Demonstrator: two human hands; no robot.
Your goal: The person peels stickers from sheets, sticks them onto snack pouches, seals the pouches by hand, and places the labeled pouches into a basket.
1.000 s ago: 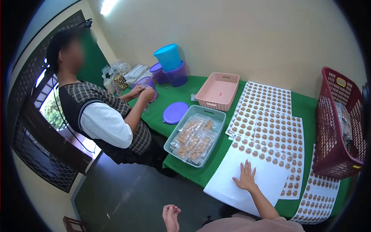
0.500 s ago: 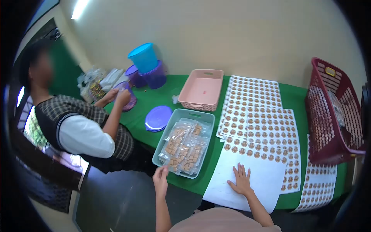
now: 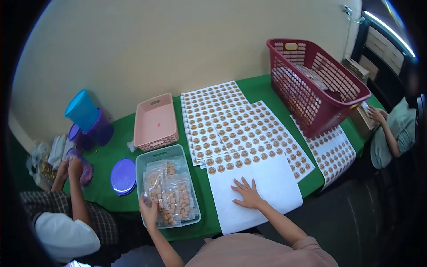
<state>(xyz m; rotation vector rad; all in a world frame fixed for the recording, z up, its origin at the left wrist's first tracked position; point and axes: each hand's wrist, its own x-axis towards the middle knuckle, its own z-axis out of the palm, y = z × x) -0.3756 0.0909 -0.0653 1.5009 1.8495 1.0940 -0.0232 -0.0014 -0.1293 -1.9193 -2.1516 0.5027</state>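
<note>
My left hand (image 3: 149, 211) is at the near left edge of a pale green tray (image 3: 140, 171), with its fingertips beside the clear bags (image 3: 178, 191) of small brown pieces. Its fingers look drawn together; whatever is between them is too small to name. My right hand (image 3: 247, 195) lies flat with fingers spread on the blank part of a white sheet (image 3: 231, 216). Rows of round brown stickers (image 3: 235, 163) run along that sheet's upper part. More sticker sheets (image 3: 213, 98) lie beneath and behind it.
A pink basket (image 3: 155, 118) stands behind the tray, with a purple lid (image 3: 123, 176) to the left. A maroon crate (image 3: 296, 98) stands at the back right on a sticker sheet. Purple and blue tubs (image 3: 82, 111) sit far left. Co-workers are at both sides.
The view has swung right, bringing another person into sight. My left hand has moved from the tray's near edge in over its left side by the bags. My right hand stays on the sheet.
</note>
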